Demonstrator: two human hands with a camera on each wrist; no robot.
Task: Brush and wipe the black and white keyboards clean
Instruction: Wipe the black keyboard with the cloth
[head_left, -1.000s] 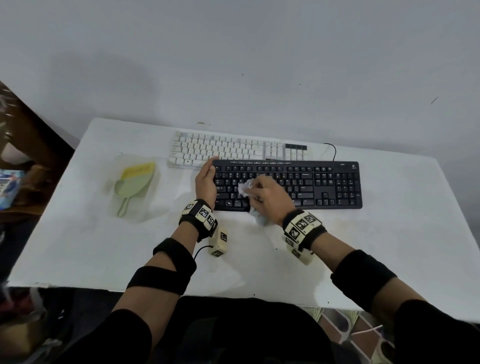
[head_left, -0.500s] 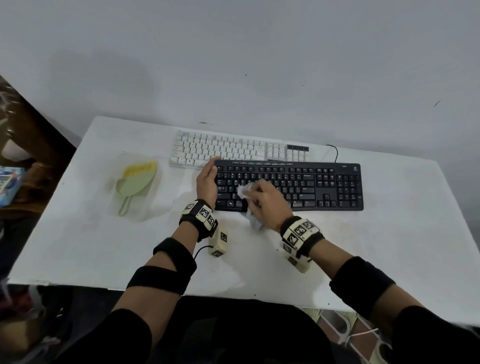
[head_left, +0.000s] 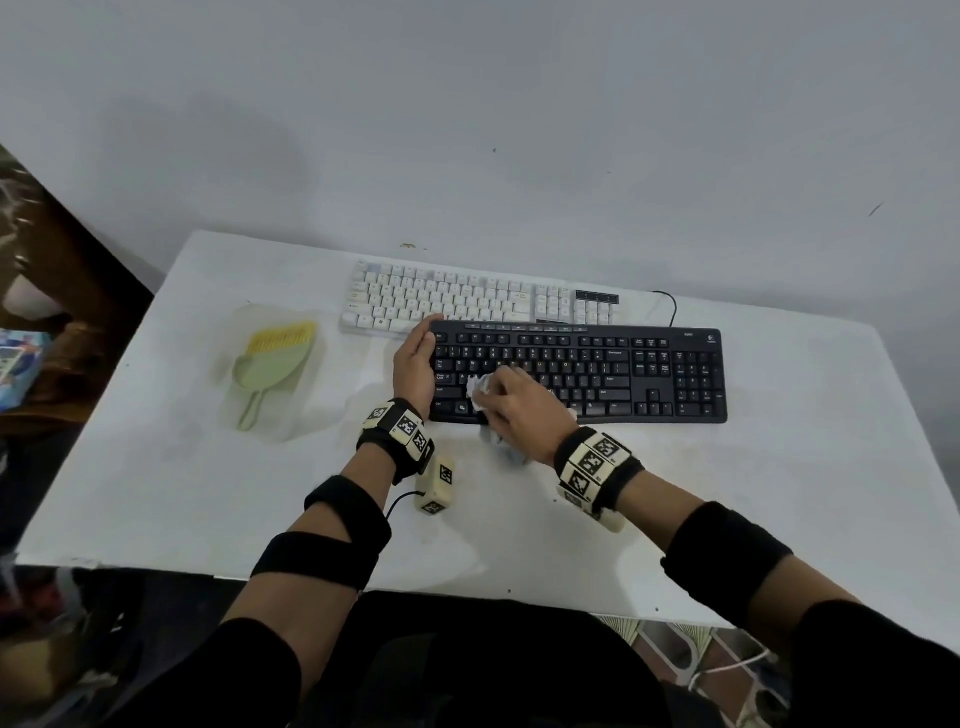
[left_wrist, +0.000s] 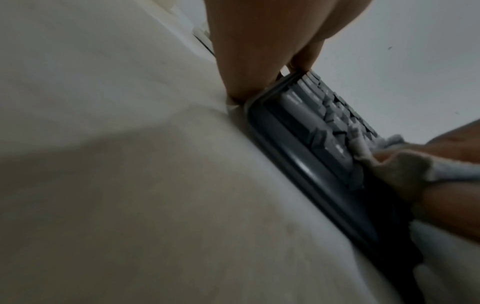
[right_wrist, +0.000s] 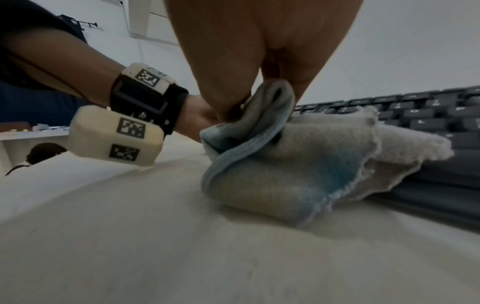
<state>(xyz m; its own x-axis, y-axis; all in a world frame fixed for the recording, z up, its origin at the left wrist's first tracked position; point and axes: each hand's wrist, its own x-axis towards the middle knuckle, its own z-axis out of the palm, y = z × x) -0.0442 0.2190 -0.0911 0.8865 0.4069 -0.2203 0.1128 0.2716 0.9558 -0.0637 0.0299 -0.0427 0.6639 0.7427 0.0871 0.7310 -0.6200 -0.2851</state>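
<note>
The black keyboard (head_left: 623, 364) lies across the middle of the white table (head_left: 779, 493), with the white keyboard (head_left: 467, 299) right behind it. My left hand (head_left: 415, 364) lies along the black keyboard's left end with its fingers straight, steadying it; the left wrist view shows the left hand (left_wrist: 259, 41) against that end of the black keyboard (left_wrist: 298, 127). My right hand (head_left: 519, 405) grips a crumpled white and blue cloth (head_left: 480, 387) on the lower left keys. In the right wrist view the cloth (right_wrist: 298, 160) drapes from the black keyboard (right_wrist: 428, 115) onto the table.
A green dustpan with a yellow brush (head_left: 270, 364) lies on a clear sheet at the table's left. A black cable (head_left: 670, 304) loops behind the keyboards. A grey wall stands close behind the table. Clutter sits off the left edge.
My right hand has slid the cloth slightly left and nearer over the black keyboard's lower keys. My left hand has stayed at the keyboard's left end.
</note>
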